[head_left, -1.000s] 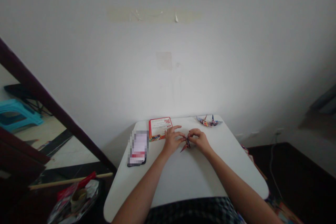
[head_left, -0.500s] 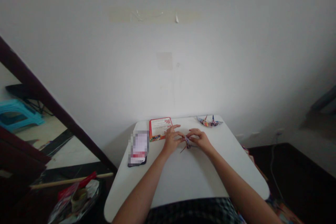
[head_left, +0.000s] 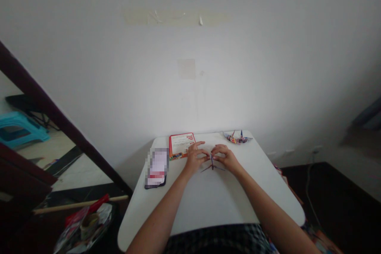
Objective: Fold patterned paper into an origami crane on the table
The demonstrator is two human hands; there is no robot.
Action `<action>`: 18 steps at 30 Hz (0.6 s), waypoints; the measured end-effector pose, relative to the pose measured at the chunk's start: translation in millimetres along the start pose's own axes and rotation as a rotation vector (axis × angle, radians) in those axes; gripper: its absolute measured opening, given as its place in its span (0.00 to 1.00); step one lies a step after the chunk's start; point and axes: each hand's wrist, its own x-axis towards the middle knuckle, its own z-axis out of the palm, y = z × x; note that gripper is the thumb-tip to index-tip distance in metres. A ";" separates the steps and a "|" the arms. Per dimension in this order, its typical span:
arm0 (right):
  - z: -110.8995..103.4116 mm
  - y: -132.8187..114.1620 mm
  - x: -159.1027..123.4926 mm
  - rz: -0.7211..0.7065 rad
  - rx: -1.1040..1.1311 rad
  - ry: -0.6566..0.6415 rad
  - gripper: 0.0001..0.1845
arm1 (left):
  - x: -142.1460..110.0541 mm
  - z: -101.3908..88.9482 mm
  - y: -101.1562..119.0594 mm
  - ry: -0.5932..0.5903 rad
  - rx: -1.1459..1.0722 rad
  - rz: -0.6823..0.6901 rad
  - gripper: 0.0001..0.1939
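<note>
Between my two hands is a small folded-paper figure (head_left: 212, 163) with narrow pointed parts spreading left and right toward me. My left hand (head_left: 195, 159) pinches its upper part from the left with thumb and fingertip, the other fingers raised. From the right, my right hand (head_left: 228, 158) pinches the same part with its fingertips close to the left ones. The fingers hide some of the folds. Beyond my right hand, a folded paper crane (head_left: 237, 138) with printed colours rests near the table's back edge.
The white table (head_left: 214, 206) stands against the wall. A red-edged printed card (head_left: 181, 143) lies at its back left, with a phone (head_left: 157, 166) nearer me. Left of the table, a bag-lined bin (head_left: 89, 226) and a wooden stick (head_left: 80, 205) are on the floor side.
The folded-paper figure has turned between my fingertips, so its pointed parts now spread more evenly to both sides. My hands have hardly moved.
</note>
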 end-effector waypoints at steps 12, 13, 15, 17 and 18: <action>5.7 10.7 -3.7 -0.041 -0.127 -0.020 0.10 | -2.8 3.6 0.0 -0.022 0.011 -0.001 0.02; 6.4 11.4 -4.0 -0.054 -0.142 -0.014 0.09 | -3.0 4.1 0.1 -0.021 0.011 -0.005 0.02; 7.2 13.5 -4.4 -0.081 -0.166 0.002 0.09 | -3.2 4.9 0.7 -0.017 0.012 -0.014 0.02; 7.2 16.0 -4.6 -0.099 -0.187 0.015 0.08 | -3.0 5.3 1.5 -0.005 0.013 -0.024 0.03; 6.9 17.3 -4.6 -0.104 -0.199 0.022 0.08 | -2.8 5.2 1.9 0.002 0.015 -0.026 0.03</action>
